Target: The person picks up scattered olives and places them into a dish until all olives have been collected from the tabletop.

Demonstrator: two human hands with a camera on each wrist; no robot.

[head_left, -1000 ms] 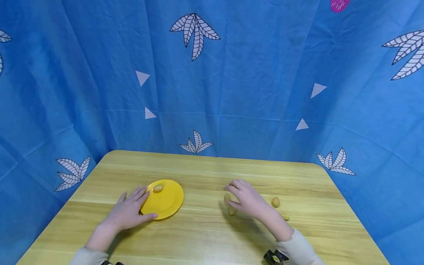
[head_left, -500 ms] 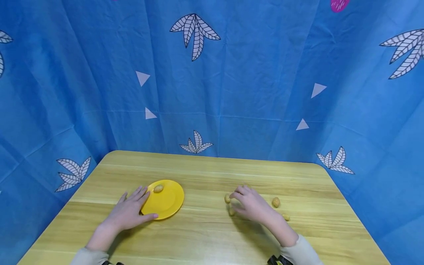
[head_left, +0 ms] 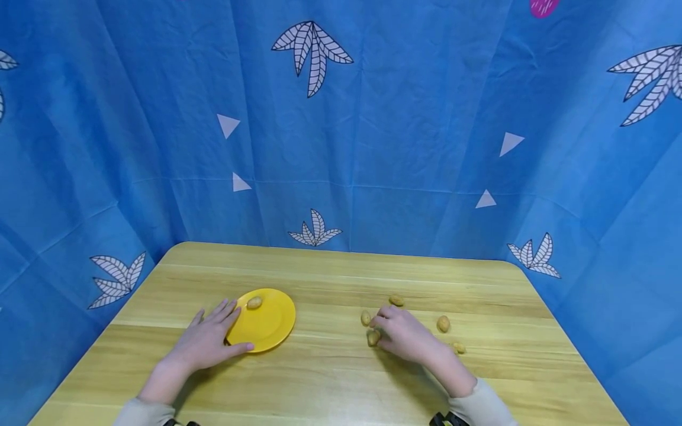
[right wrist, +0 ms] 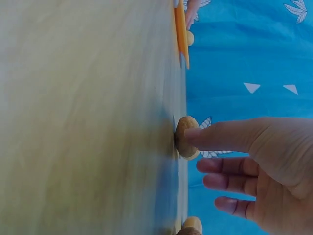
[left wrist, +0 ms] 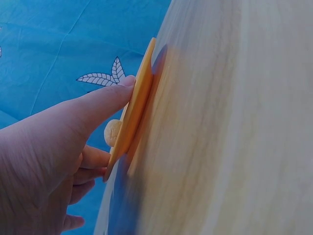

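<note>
In the head view my left hand (head_left: 205, 343) lies with spread fingers at the left rim of a yellow plate (head_left: 274, 325). One small potato (head_left: 254, 302) sits on that plate; the left wrist view shows the thumb (left wrist: 110, 98) on the rim. On the right, my right hand (head_left: 407, 336) reaches down over the table and pinches a small potato (head_left: 373, 338) at the tabletop. The right wrist view has the thumb pressed against this potato (right wrist: 185, 147), with the index finger hidden behind it.
Other small potatoes lie around the right hand: one left of its fingertips (head_left: 366, 318), one behind the hand (head_left: 396, 300), and two to its right, the nearer partly behind the forearm. A blue patterned curtain (head_left: 405, 118) surrounds the wooden table (head_left: 319, 378).
My right hand has drawn back a little to the right and its fingers have come together on a potato. The potato behind the hand has come into view. The left hand has stayed put.
</note>
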